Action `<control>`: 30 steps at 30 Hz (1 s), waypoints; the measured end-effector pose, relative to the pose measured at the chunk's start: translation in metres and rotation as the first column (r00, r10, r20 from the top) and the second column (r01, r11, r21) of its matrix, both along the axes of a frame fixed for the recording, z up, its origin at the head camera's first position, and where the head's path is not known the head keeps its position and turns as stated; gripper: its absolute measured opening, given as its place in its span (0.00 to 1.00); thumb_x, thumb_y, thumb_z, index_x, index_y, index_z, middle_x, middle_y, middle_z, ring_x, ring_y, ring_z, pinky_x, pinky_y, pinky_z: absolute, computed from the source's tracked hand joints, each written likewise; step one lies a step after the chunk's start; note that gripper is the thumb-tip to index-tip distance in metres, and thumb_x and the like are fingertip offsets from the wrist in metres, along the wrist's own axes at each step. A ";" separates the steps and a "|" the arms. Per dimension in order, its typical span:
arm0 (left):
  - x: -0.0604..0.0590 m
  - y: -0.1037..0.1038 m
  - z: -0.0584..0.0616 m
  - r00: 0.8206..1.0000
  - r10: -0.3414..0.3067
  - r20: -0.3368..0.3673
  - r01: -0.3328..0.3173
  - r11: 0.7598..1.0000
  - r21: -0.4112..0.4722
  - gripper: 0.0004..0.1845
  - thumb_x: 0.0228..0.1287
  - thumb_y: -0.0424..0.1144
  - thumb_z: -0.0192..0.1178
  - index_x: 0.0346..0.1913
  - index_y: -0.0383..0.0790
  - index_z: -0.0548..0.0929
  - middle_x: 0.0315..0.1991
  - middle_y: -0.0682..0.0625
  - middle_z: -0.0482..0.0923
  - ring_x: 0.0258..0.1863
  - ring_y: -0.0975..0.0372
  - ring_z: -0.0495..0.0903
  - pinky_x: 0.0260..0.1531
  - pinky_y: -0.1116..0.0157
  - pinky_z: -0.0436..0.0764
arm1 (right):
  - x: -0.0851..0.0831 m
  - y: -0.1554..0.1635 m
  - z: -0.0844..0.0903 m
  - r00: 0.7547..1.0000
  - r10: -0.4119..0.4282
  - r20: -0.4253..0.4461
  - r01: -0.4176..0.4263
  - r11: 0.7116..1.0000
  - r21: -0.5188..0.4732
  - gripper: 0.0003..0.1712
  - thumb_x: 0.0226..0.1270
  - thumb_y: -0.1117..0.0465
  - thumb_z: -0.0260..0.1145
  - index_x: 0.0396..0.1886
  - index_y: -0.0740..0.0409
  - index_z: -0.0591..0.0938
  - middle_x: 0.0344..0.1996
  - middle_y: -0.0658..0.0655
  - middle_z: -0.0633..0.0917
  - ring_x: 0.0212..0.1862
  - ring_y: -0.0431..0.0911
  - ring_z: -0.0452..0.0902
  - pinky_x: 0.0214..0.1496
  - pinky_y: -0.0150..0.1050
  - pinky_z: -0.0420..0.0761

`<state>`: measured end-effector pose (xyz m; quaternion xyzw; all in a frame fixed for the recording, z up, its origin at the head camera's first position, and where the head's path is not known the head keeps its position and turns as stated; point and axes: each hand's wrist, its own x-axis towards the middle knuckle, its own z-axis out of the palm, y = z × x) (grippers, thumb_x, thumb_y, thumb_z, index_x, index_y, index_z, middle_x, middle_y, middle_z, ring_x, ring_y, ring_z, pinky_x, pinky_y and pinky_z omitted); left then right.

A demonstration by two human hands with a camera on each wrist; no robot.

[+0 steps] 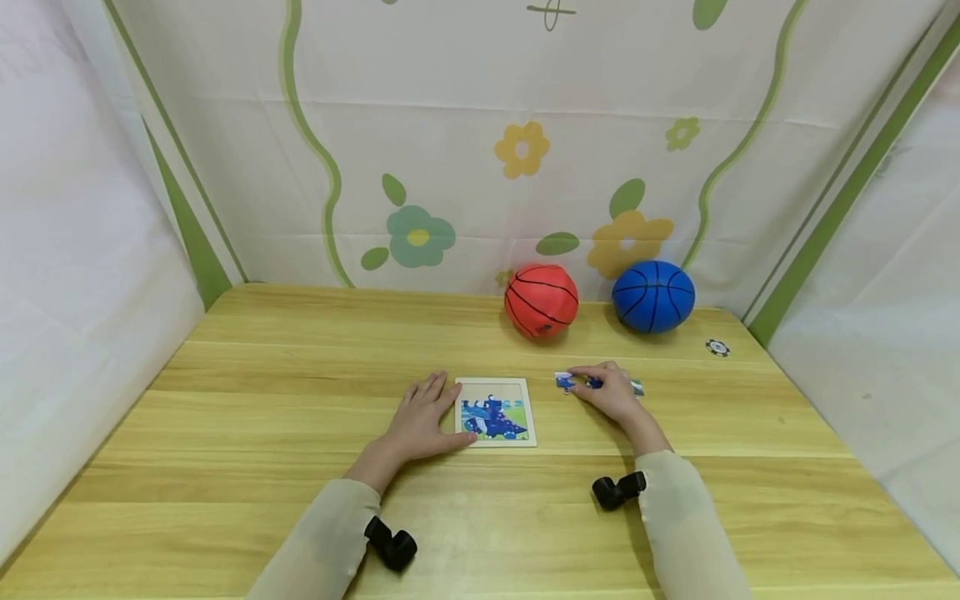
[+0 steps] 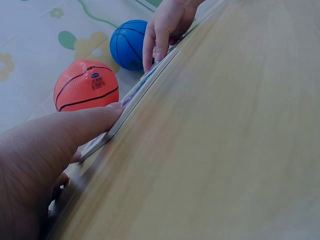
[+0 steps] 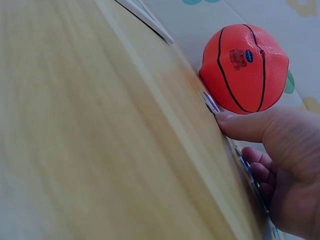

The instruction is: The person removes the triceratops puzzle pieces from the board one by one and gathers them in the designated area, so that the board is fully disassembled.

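Note:
A square puzzle board (image 1: 495,412) with a blue dinosaur picture lies flat on the wooden table (image 1: 262,400). My left hand (image 1: 423,421) rests flat beside it, fingers straight, and the thumb (image 2: 75,130) touches the board's left edge (image 2: 145,85). My right hand (image 1: 611,392) sits to the right of the board over loose puzzle pieces (image 1: 566,382). Its thumb and curled fingers (image 3: 280,165) pinch a blue piece (image 3: 245,165). Another piece (image 3: 210,101) lies just past the thumb tip.
A red ball (image 1: 542,300) and a blue ball (image 1: 653,296) sit at the table's back edge against the flowered cloth wall. A small black-and-white disc (image 1: 717,347) lies at the right. Cloth walls close in both sides.

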<state>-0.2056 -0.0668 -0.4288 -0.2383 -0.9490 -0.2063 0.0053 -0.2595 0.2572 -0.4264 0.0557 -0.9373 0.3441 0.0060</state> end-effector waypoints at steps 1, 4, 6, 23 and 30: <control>0.000 0.000 0.000 1.000 0.000 -0.001 0.000 1.000 0.000 0.45 0.47 0.66 0.51 0.64 0.39 0.58 0.64 0.39 0.47 0.63 0.52 0.41 0.58 0.52 0.40 | 0.000 0.000 0.000 1.000 0.002 0.007 -0.002 1.000 0.005 0.21 0.52 0.52 0.65 0.48 0.50 0.79 0.41 0.59 0.69 0.44 0.54 0.56 0.41 0.47 0.59; 0.000 0.000 0.000 1.000 -0.001 -0.003 0.001 1.000 -0.003 0.45 0.47 0.66 0.50 0.64 0.39 0.58 0.64 0.40 0.47 0.63 0.52 0.41 0.58 0.52 0.40 | 0.000 0.000 0.003 0.999 0.022 0.034 -0.023 0.999 0.022 0.23 0.52 0.52 0.65 0.49 0.51 0.78 0.42 0.60 0.68 0.45 0.55 0.56 0.42 0.48 0.59; 0.000 0.000 0.000 1.000 -0.003 -0.007 0.003 1.000 -0.007 0.46 0.47 0.67 0.50 0.64 0.39 0.58 0.64 0.39 0.47 0.63 0.52 0.42 0.58 0.52 0.41 | 0.000 0.000 0.007 0.998 0.040 0.056 -0.042 0.998 0.037 0.26 0.52 0.53 0.65 0.52 0.52 0.75 0.44 0.61 0.68 0.47 0.56 0.55 0.45 0.50 0.59; 0.005 0.003 0.002 0.999 -0.032 -0.001 0.032 0.998 0.059 0.43 0.49 0.64 0.51 0.65 0.45 0.55 0.64 0.35 0.45 0.63 0.48 0.41 0.58 0.52 0.44 | 0.035 -0.057 0.028 0.988 0.151 -0.008 -0.151 0.986 -0.071 0.23 0.54 0.59 0.64 0.50 0.62 0.74 0.37 0.57 0.75 0.38 0.48 0.69 0.40 0.42 0.70; 0.010 0.011 0.002 0.998 -0.065 0.010 0.064 0.996 0.069 0.35 0.53 0.62 0.49 0.63 0.52 0.61 0.63 0.33 0.45 0.63 0.47 0.40 0.57 0.51 0.44 | 0.044 -0.073 0.012 0.977 0.212 0.003 -0.209 0.968 -0.139 0.20 0.51 0.60 0.66 0.46 0.59 0.78 0.32 0.51 0.74 0.34 0.44 0.67 0.35 0.37 0.68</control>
